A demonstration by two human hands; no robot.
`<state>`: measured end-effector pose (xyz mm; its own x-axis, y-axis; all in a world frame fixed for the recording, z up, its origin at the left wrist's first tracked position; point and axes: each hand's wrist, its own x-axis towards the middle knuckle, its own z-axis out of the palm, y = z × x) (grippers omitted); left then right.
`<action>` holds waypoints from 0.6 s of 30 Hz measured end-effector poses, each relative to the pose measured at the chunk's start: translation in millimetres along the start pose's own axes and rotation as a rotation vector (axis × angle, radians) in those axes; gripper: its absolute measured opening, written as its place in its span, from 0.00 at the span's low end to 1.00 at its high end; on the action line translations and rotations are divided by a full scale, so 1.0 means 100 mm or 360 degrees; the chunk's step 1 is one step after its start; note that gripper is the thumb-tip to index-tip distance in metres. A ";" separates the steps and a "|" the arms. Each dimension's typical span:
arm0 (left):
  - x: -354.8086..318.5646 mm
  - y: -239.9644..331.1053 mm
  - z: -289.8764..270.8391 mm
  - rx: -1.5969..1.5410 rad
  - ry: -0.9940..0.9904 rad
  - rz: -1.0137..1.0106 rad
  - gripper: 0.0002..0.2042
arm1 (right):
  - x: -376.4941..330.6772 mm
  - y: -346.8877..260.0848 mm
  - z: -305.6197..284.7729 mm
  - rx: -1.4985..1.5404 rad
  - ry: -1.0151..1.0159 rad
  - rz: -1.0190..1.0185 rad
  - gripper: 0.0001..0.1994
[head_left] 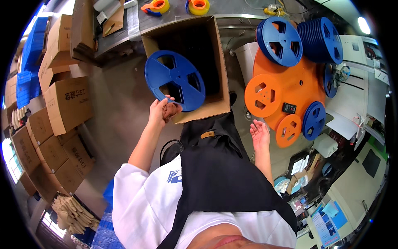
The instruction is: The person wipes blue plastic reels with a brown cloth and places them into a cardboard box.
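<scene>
Pinching a blue reel [175, 81] at its six o'clock rim, my left hand [162, 111] holds it over the box [219, 62]; my right hand [260, 133] hangs spread, empty.

The left hand [162, 111] grips the near rim of a blue plastic spoked reel [174, 81], held over the open brown cardboard box [222, 79]. To the right, apart, the right hand [260, 133] hangs empty, near the orange round reel rack [290, 85]. Stacked cardboard cartons [66, 99] stand far left.
</scene>
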<state>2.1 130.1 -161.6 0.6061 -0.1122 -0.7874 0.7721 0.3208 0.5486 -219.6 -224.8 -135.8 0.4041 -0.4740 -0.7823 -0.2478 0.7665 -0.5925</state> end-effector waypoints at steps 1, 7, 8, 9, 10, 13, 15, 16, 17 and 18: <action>0.13 -0.01 -0.05 0.0027 0.0072 0.0037 0.07 | -0.02 0.07 0.00 0.0011 0.0019 0.0023 0.11; 1.10 -0.21 0.20 -0.0031 0.0147 0.0240 0.03 | -0.25 0.22 0.05 -0.0193 0.0102 0.0061 0.11; 1.23 -0.21 0.27 -0.0125 0.0063 0.0208 0.01 | -0.29 0.22 0.04 -0.0222 0.0108 0.0040 0.11; 1.34 -0.19 0.29 -0.0186 -0.0150 0.0130 0.02 | -0.32 0.22 0.03 -0.0253 0.0111 0.0021 0.10; 1.35 -0.14 0.43 0.0067 0.0032 0.0172 0.01 | -0.35 0.22 0.02 -0.0259 0.0125 0.0020 0.10; 1.49 -0.11 0.65 0.0361 0.0174 0.0218 0.03 | -0.42 0.22 0.00 -0.0267 0.0195 0.0005 0.10; 1.58 -0.15 0.67 0.0388 0.0144 0.0218 0.05 | -0.44 0.25 -0.04 -0.0246 0.0182 0.0016 0.10; 1.59 -0.15 0.71 0.0444 0.0149 0.0161 0.05 | -0.47 0.27 -0.05 -0.0259 0.0189 0.0023 0.09; 1.59 -0.15 0.75 0.0500 0.0154 0.0104 0.06 | -0.48 0.28 -0.05 -0.0256 0.0206 0.0016 0.09; 1.59 -0.15 0.77 0.0636 0.0132 0.0045 0.07 | -0.51 0.28 -0.04 -0.0297 0.0215 0.0039 0.09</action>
<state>101.7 34.8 -273.4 0.6233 -0.0268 -0.7815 0.7787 -0.0696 0.6235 -250.8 -180.9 -113.9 0.2773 -0.5196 -0.8081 -0.4197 0.6911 -0.5884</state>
